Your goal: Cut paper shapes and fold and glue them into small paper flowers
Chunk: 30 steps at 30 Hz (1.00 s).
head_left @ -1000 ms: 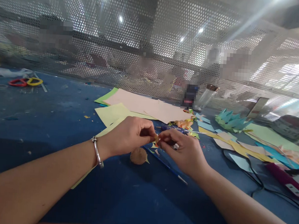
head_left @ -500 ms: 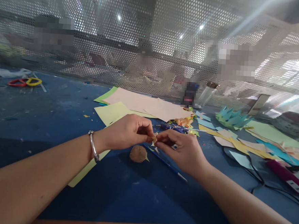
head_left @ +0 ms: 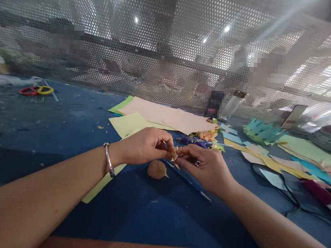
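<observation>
Between the fingertips of both hands is a small pale yellow piece of paper, partly covered by the fingers. My left hand, with a silver bangle on its wrist, pinches it from the left. From the right, my right hand pinches the same piece with thumb and forefinger. Just below them on the blue table lies a round brown lump, with a pointed yellow paper scrap at its right side. A thin blue rod with a pale tip runs diagonally under my right hand.
Sheets of pink paper and yellow paper lie behind my hands. At the far left are red and yellow-handled scissors. A blue-green paper flower, cut strips and a purple glue gun with a black cord lie to the right.
The whole view has shifted slightly, so things sit a little further right. Both hands keep their pinch, and the small paper piece has turned a little between the fingers.
</observation>
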Each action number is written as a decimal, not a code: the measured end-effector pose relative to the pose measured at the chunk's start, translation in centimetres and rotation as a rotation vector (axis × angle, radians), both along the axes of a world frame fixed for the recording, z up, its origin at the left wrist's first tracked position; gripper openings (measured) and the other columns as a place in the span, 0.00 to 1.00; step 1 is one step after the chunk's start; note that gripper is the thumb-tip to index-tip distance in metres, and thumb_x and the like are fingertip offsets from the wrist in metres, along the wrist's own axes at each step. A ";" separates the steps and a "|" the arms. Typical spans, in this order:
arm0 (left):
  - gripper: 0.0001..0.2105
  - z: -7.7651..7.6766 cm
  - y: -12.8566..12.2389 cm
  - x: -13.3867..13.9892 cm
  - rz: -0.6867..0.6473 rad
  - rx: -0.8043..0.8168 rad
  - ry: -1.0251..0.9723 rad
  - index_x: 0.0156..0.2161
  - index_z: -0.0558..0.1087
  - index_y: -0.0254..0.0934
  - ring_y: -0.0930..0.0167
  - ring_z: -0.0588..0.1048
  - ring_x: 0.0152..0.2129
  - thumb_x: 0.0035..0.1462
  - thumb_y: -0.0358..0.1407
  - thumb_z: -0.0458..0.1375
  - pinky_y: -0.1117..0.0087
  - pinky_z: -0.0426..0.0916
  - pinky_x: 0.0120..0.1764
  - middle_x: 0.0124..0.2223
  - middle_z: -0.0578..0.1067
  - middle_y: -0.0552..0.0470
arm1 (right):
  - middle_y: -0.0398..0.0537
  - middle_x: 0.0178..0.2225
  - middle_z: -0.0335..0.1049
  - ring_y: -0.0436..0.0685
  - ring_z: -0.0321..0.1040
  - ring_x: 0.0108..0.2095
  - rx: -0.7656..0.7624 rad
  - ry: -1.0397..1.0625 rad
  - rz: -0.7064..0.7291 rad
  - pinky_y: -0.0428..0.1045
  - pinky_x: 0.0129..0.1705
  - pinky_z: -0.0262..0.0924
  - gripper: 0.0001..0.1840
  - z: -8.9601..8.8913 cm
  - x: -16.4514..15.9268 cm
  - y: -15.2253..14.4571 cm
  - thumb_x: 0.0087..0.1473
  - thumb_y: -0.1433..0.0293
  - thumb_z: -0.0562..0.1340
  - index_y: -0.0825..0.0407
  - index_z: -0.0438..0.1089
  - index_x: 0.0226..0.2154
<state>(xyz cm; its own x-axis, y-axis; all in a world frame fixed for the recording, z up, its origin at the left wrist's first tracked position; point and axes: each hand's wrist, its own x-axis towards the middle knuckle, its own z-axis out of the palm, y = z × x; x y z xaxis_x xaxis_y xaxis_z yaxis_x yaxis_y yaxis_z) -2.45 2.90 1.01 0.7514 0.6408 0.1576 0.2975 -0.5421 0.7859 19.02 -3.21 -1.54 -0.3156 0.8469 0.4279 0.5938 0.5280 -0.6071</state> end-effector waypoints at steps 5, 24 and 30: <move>0.08 0.1 0.0 0.1 0.027 0.053 0.027 0.39 0.77 0.34 0.68 0.79 0.34 0.57 0.36 0.61 0.69 0.71 0.37 0.36 0.81 0.47 | 0.40 0.30 0.79 0.50 0.75 0.29 0.018 -0.012 -0.006 0.43 0.31 0.64 0.07 -0.1 0.0 0.1 0.56 0.72 0.65 0.50 0.75 0.39; 0.12 -0.9 -1.3 1.7 0.203 -0.028 -0.105 0.36 0.74 0.35 0.69 0.77 0.31 0.54 0.42 0.64 0.69 0.70 0.33 0.33 0.78 0.49 | 0.41 0.30 0.78 0.50 0.74 0.28 0.178 -0.085 -0.065 0.44 0.31 0.63 0.08 -0.4 0.2 0.4 0.54 0.75 0.63 0.51 0.74 0.39; 0.12 -0.9 -0.5 1.2 0.150 -0.024 -0.040 0.35 0.75 0.36 0.68 0.77 0.31 0.53 0.43 0.65 0.69 0.69 0.34 0.33 0.79 0.50 | 0.44 0.32 0.78 0.51 0.75 0.31 0.132 -0.098 -0.016 0.44 0.33 0.64 0.09 -0.4 0.1 0.4 0.54 0.76 0.62 0.52 0.75 0.39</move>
